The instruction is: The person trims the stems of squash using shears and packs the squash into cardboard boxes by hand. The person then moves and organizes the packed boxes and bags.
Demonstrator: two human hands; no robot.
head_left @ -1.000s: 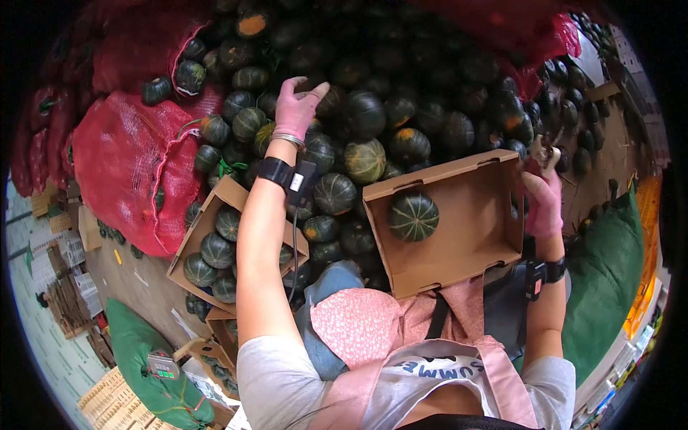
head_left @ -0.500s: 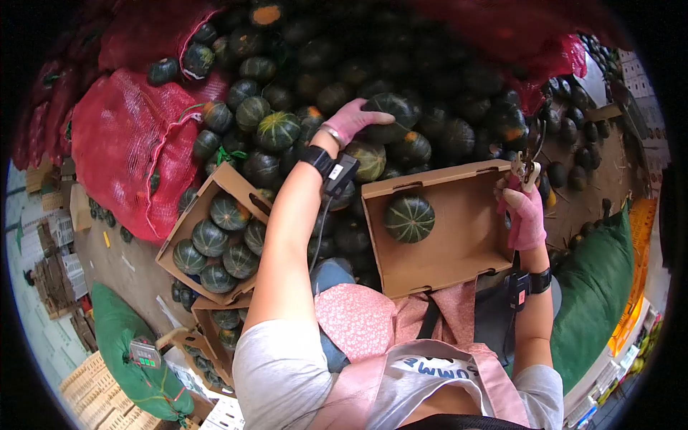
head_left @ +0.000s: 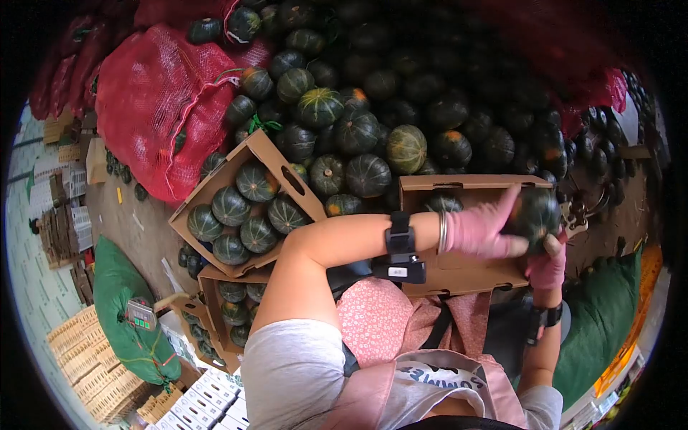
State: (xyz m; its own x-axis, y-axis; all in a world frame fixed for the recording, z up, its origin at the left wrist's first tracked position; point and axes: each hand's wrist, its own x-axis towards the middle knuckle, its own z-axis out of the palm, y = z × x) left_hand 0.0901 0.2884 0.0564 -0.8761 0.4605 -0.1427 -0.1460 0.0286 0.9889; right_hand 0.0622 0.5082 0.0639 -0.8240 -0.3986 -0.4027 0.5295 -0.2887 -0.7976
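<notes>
My left hand (head_left: 479,231), in a pink glove, grips a dark green pumpkin (head_left: 537,215) above the right side of an open cardboard box (head_left: 469,276). In a matching glove, my right hand (head_left: 547,264) holds what look like pruning shears (head_left: 575,218) with pale handles. Its thumb touches the underside of the same pumpkin. Another striped pumpkin (head_left: 444,203) sits in the box at the far left, partly hidden by my left hand. The box rests by my lap, over a pink patterned apron (head_left: 374,315).
A large pile of pumpkins (head_left: 369,175) rises beyond the box. To the left stand a cardboard box of pumpkins (head_left: 294,179) and a red mesh sack (head_left: 161,107). Green sacks (head_left: 122,287) lie at both sides, with white cartons (head_left: 204,401) at lower left.
My left hand has lifted a pumpkin from the pile and brought it right and nearer, over the box. My right hand has moved slightly down and meets the pumpkin. The camera view has shifted.
</notes>
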